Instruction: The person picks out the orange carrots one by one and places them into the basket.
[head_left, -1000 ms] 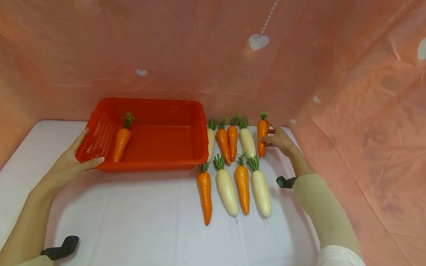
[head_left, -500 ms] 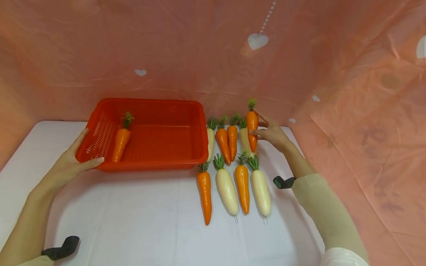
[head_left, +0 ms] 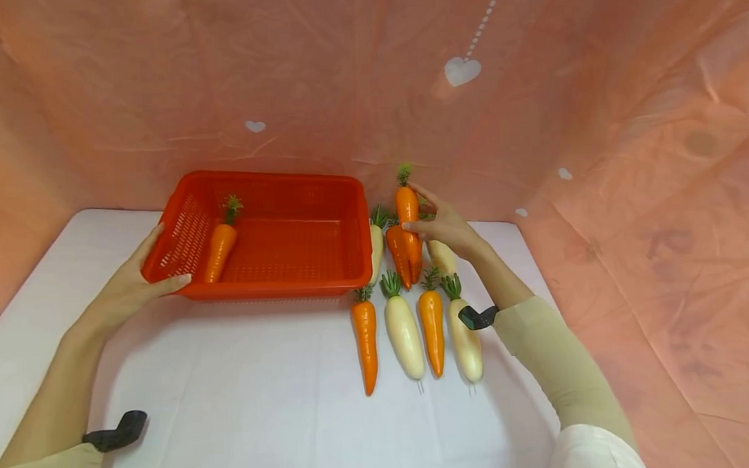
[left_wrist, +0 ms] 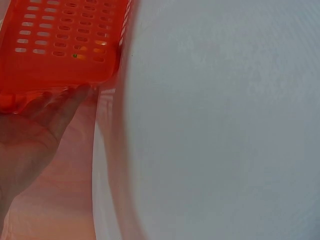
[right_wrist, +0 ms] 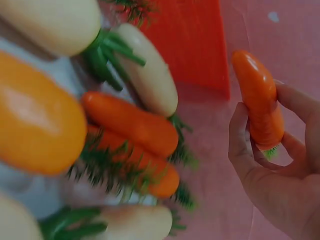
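My left hand [head_left: 124,289] holds the left end of a red plastic basket [head_left: 277,290], thumb at the front rim and fingers along the outer side. One carrot [head_left: 220,253] lies inside the basket at its left. In the head view my right hand [head_left: 446,229] pinches another carrot [head_left: 406,204] between thumb and fingers, leafy end away from me. The right wrist view shows this carrot [right_wrist: 260,97] raised, apart from the vegetables on the table. It overlaps the back row in the head view, partly hiding a carrot [head_left: 396,250] there.
Right of the basket, white radishes [head_left: 405,336] and carrots [head_left: 366,344] lie in two rows on the white-covered table [head_left: 231,390]. A back-row radish [head_left: 376,251] sits close beside the basket wall. Pink cloth [head_left: 319,77] with white hearts rises behind and at the sides.
My right hand has lifted the carrot from the right end of the back row and carried it left toward the basket. The left hand stays on the basket.
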Demonstrator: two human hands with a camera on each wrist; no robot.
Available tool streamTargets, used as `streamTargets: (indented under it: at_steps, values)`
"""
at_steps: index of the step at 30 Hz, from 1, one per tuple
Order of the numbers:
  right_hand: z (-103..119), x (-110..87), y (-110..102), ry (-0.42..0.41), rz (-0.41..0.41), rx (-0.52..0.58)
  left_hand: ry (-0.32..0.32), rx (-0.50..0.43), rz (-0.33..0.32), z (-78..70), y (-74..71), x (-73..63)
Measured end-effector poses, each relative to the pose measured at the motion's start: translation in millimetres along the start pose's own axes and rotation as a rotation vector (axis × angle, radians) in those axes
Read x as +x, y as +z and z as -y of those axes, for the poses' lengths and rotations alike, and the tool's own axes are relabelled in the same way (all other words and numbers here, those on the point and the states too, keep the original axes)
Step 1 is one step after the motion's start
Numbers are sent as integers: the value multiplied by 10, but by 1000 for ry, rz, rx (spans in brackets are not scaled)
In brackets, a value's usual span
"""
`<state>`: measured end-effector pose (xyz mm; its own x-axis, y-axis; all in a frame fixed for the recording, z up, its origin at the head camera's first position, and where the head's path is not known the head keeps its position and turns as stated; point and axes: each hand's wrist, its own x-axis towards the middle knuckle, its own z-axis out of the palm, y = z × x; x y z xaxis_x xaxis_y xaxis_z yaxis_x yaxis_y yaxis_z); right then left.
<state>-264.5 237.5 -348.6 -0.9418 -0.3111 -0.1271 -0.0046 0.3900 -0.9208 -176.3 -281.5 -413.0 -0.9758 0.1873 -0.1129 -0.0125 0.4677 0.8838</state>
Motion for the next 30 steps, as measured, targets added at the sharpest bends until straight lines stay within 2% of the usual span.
streamTargets:
  at_steps: [8, 14, 19, 26, 30]
  values:
    - [179, 215, 330, -59, 65, -1, -5, 11, -9, -9, -42, -6]
    - [320, 378, 575, -97, 124, -31, -8, -15, -20, 26, -34, -38]
    - [427, 473, 805, -75, 154, -11, -32, -30, -8, 34, -29, -72]
    - [514, 572, 1086, -68, 194, -50, -43, 19, 2, -3, -44, -81]
    - [539, 639, 1198, -67, 214, -62, -55, 11, 3, -34, -47, -66]
